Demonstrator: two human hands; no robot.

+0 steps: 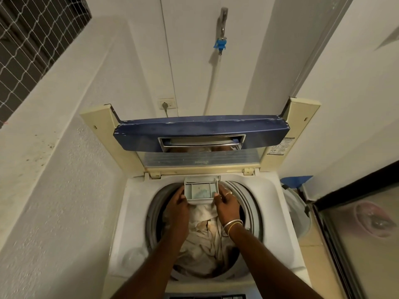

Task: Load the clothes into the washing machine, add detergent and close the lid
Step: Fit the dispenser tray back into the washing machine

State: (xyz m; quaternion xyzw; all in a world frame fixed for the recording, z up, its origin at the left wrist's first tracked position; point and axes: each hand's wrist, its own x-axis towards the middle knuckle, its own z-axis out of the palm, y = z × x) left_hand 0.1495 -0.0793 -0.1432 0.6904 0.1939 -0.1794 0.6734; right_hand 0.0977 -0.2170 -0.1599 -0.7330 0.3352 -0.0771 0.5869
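A white top-loading washing machine [131, 212] stands below me with its blue-edged lid [200, 132] folded up at the back. Pale, cream-coloured clothes [203, 238] fill the drum. At the drum's far rim a grey detergent drawer [200, 190] is pulled out, with bluish residue in its middle compartment. My left hand [178, 207] grips the drawer's left front corner. My right hand [226, 203], with a ring and bangles on the wrist, holds its right front corner. Both forearms reach across the drum over the clothes.
White walls close in on the left and behind. A tap [222, 26] with a blue fitting and a white hose hangs above the machine, and a wall socket [166, 104] sits behind the lid. A dark-framed glass door [356, 223] stands on the right beside a blue-lidded object [295, 181].
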